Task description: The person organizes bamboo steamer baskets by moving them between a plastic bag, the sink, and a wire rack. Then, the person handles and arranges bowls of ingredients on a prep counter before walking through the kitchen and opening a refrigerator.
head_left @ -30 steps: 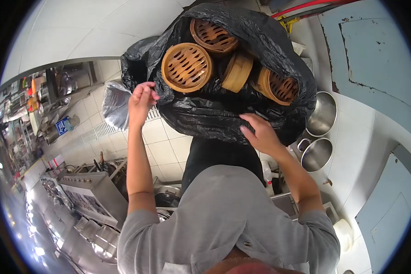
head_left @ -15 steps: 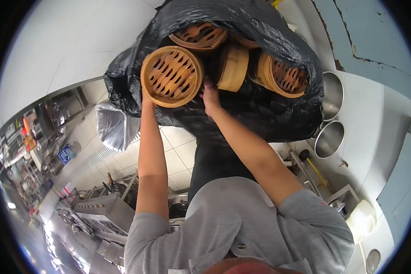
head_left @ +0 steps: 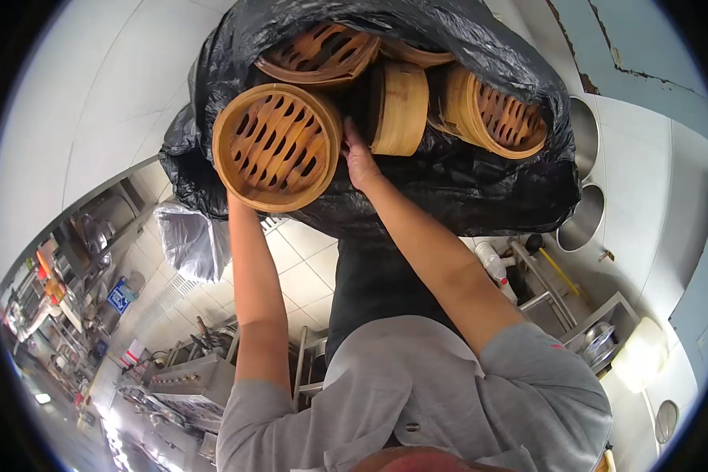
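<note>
A round bamboo steamer (head_left: 278,148) with a slatted base is held at the left of a large black plastic bag (head_left: 480,189). My left hand is hidden behind its lower left side; only the forearm shows below it. My right hand (head_left: 358,159) presses against the steamer's right side, fingers partly hidden by it. Inside the bag lie another slatted steamer (head_left: 320,51) behind, a steamer on its edge (head_left: 401,110) just right of my right hand, and a tilted steamer (head_left: 499,114) at the right.
Metal pots (head_left: 582,216) stand at the right beyond the bag. A clear plastic bag (head_left: 190,240) is on the tiled floor at the left. Below it is a metal stove (head_left: 193,379). A rack with a metal bowl (head_left: 599,342) stands at the lower right.
Both hands have come to the left steamer, the right one from the bag's near edge. The steamer has come nearer and further left, and my left hand has gone out of sight behind it.
</note>
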### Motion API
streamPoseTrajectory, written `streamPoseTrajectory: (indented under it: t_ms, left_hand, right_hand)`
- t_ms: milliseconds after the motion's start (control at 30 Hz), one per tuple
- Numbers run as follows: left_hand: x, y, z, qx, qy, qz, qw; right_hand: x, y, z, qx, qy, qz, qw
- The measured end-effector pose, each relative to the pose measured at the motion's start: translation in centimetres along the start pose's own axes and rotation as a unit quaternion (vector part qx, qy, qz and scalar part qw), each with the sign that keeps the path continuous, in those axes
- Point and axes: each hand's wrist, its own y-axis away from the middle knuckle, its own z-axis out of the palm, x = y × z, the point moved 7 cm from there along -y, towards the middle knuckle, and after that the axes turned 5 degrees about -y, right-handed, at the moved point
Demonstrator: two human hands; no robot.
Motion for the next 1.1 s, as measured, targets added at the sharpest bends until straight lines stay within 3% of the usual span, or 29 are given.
streamPoseTrajectory:
  t_ms: [100,400,633,900,1100]
  left_hand:
    - [1.5,-1.9,-1.1,-0.040,0.015,-0.018,0.999]
    - [-0.2,-1.5,1.8,0.005,-0.077,-0.020,0.997]
    - [-2.9,-0.5,2.5,-0.005,-0.101,-0.039,0.994]
    - [-9.8,12.0,-7.9,-0.039,-0.196,-0.150,0.968]
    - [-10.7,19.0,-14.6,-0.136,-0.268,-0.224,0.927]
  right_hand:
    - [-1.7,0.9,0.7,-0.017,0.013,-0.021,1.000]
    - [-1.3,0.6,0.6,-0.040,0.021,0.009,0.999]
    - [-1.9,0.5,1.0,-0.073,0.074,-0.052,0.993]
    - [-6.5,11.1,5.1,-0.108,0.285,-0.116,0.945]
    - [-11.4,23.5,3.8,-0.130,0.226,-0.117,0.958]
